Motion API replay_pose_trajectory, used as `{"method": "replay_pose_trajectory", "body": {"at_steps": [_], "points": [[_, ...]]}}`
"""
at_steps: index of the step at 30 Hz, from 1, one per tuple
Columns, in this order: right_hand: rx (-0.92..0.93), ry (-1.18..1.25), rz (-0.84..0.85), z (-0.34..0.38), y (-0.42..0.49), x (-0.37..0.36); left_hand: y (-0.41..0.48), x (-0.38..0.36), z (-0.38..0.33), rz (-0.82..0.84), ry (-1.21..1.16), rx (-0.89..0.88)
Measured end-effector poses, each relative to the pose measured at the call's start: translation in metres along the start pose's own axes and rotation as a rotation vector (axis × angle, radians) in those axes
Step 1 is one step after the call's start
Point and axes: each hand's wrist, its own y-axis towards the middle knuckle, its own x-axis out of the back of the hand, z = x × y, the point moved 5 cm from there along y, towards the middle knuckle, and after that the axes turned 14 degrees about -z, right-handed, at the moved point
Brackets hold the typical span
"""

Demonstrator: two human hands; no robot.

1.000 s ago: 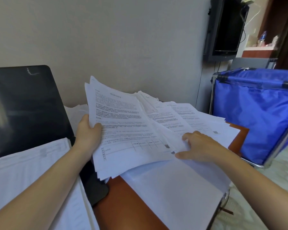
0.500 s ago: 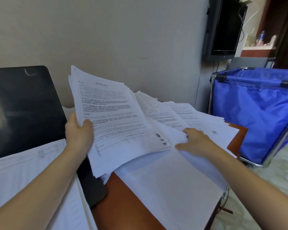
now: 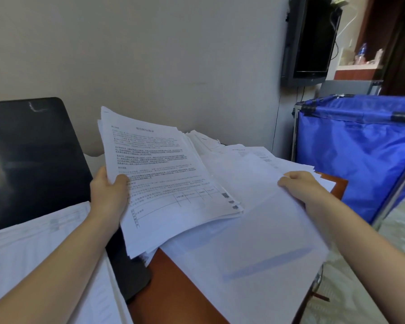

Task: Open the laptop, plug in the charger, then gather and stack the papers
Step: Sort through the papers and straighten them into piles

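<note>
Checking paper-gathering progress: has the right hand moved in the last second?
Yes. The right hand, gripping a blank white sheet, has shifted right, toward the blue fabric cart.

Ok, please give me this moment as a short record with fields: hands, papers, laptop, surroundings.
left hand: grips the printed stack by its left edge, raised and tilted
right hand: holds the blank sheet at its far right edge
laptop: open, screen dark, at left
table: brown, partly covered
beside: blue cart at right

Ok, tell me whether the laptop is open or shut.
Open: the laptop has its dark screen raised upright above the base.
</note>
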Motion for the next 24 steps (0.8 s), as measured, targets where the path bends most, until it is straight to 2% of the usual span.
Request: {"method": "replay_pose_trajectory", "body": {"at_steps": [4,8,13,16,20,24], "points": [[-0.027,-0.138,0.184,-0.001,0.000,0.006,-0.004,-0.006,0.002,0.082,0.044,0.025],[0.002,-0.044,0.236,0.011,-0.003,-0.005,-0.012,-0.012,0.004,0.170,0.134,0.010],[0.079,-0.102,0.257,0.014,-0.002,-0.028,-0.014,-0.013,0.001,0.200,0.162,-0.002],[0.101,-0.048,0.128,0.009,0.002,-0.025,-0.015,-0.011,0.000,0.176,0.129,-0.010],[-0.024,0.383,-0.179,-0.003,0.012,-0.004,-0.011,-0.007,-0.004,0.108,0.076,-0.008],[-0.091,0.562,-0.357,-0.011,0.024,0.014,-0.007,-0.004,0.000,0.085,0.095,0.046]]}}
